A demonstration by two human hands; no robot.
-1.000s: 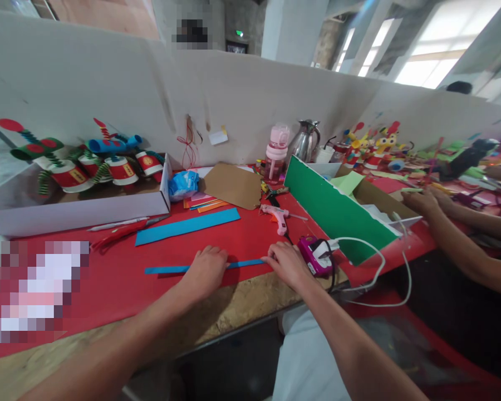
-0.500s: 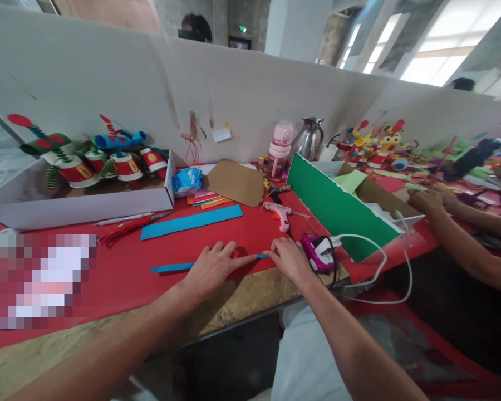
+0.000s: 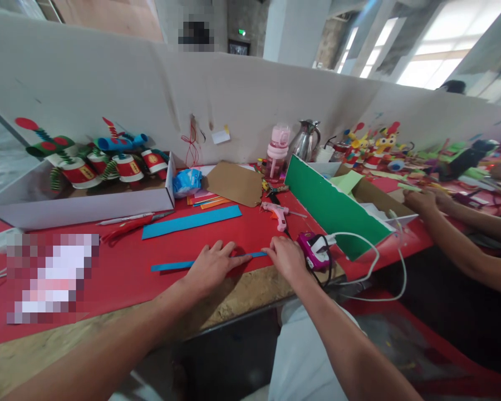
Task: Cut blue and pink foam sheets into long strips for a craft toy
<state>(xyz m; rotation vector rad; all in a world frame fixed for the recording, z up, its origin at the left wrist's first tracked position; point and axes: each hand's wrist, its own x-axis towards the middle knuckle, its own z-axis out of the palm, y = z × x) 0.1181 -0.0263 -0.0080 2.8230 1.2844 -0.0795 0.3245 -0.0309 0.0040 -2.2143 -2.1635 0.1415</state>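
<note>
A narrow blue paper strip (image 3: 172, 267) lies along the front of the red table cover, partly hidden under my left hand (image 3: 212, 264). That hand rests on the strip with its fingers spread, the index finger pointing along it to the right. My right hand (image 3: 286, 257) pinches the strip's right end between thumb and fingers. Behind the hands lies a wider flat blue strip (image 3: 192, 221). A pink glue gun (image 3: 279, 214) rests beyond my right hand, and a purple power socket (image 3: 313, 252) sits just right of it.
A white box (image 3: 150, 199) with red cup figures stands at the left. Red-handled scissors (image 3: 127, 227) lie before it. At the right are a green-sided box (image 3: 334, 203), a white cable (image 3: 378, 256) and another person's arms (image 3: 463, 239). Brown card (image 3: 234, 182) lies at the back.
My left index finger has drawn back slightly to the left, showing more of the strip between the hands. My right hand keeps its pinch. The view has shifted a little.
</note>
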